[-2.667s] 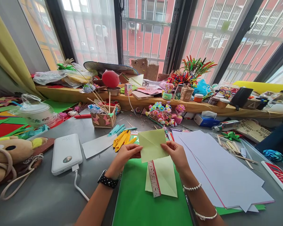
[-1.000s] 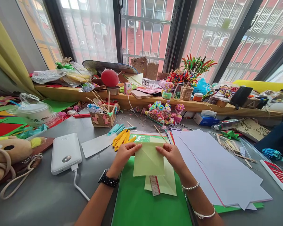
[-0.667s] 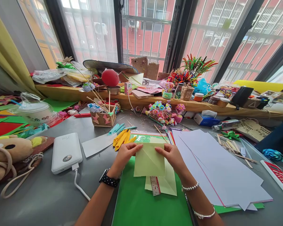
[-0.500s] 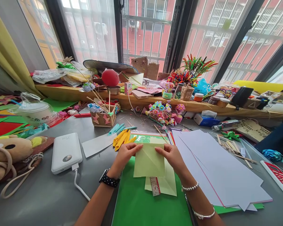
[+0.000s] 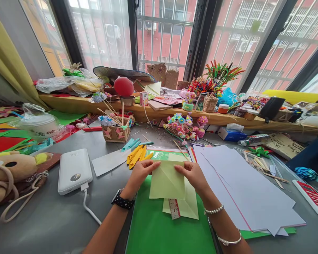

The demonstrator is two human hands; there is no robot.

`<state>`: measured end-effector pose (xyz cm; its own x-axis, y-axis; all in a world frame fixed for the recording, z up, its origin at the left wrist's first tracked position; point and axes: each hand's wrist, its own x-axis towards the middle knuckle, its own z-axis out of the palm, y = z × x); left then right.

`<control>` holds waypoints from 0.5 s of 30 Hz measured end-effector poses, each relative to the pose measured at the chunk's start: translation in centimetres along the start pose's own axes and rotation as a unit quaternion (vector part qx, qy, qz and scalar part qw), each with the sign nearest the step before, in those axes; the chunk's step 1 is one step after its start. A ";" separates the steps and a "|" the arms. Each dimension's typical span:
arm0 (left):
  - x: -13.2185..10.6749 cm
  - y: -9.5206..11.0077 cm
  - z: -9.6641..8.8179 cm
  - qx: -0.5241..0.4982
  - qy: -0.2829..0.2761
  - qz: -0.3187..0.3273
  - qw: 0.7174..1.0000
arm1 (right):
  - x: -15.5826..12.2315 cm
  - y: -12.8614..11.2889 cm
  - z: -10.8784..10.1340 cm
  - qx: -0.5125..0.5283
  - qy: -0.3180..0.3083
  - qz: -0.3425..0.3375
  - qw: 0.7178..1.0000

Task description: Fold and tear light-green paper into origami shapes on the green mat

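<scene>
Left hand (image 5: 141,173) and right hand (image 5: 193,173) pinching creased pale-green paper square (image 5: 166,181) near upper edge; ruler (image 5: 174,209) lying across second pale-green sheet (image 5: 190,205)

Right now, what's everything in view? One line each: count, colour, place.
held paper: one, pale green, centre
lower paper: one, pale green, below centre
ruler: one, white-red, on lower paper
base sheet: one, green, under lower paper
paper strips: several, yellow, centre left
power bank: one, white, left
lidded cup: one, white, far left
plush toy: one, tan, left edge
crafted flowers: many, mixed, back centre
tissue box: one, blue, back right
large sheets: several, white, right
calculator: one, white-red, right edge
smaller clutter: uncountable, mixed, throughout
watch: one, black, left forearm
bracelets: two, silver, right forearm
left hand: one, bare, held paper's upper left
right hand: one, bare, held paper's upper right
</scene>
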<state>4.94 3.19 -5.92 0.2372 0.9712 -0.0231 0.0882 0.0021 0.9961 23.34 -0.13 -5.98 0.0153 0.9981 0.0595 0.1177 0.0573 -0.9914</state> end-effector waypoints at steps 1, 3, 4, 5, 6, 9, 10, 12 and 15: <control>0.0 0.0 0.0 0.001 -0.001 0.000 1.000 | 0.0 0.0 0.0 -0.002 0.001 -0.002 1.000; 0.0 -0.1 0.0 0.000 -0.001 0.001 1.000 | 0.0 0.0 0.0 -0.007 0.003 -0.001 1.000; 0.0 -0.1 0.0 -0.002 -0.001 0.001 1.000 | 0.0 -0.1 0.0 -0.010 0.002 0.000 1.000; -0.1 0.0 0.0 -0.004 -0.002 0.001 1.000 | 0.0 -0.1 0.0 -0.011 0.002 0.001 1.000; -0.1 0.0 0.0 -0.006 -0.001 0.000 1.000 | -0.1 -0.1 0.0 -0.011 0.001 0.001 1.000; -0.1 0.1 0.0 -0.013 0.002 -0.001 1.000 | -0.1 -0.1 0.0 -0.013 -0.001 -0.002 1.000; -0.1 0.1 0.0 -0.016 0.001 -0.002 1.000 | -0.1 -0.1 0.0 -0.015 -0.002 -0.003 1.000; -0.1 0.1 0.1 -0.020 -0.005 -0.007 1.000 | 0.0 -0.1 0.0 -0.019 -0.005 -0.006 1.000; -0.1 0.1 0.0 -0.022 -0.015 -0.012 1.000 | 0.1 0.1 0.0 -0.027 -0.007 -0.008 1.000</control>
<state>4.95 3.04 -5.85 0.2654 0.9629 -0.0492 0.0526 0.0365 0.9979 23.39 -0.05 -6.06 -0.0013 0.9974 0.0725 0.1720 0.0716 -0.9825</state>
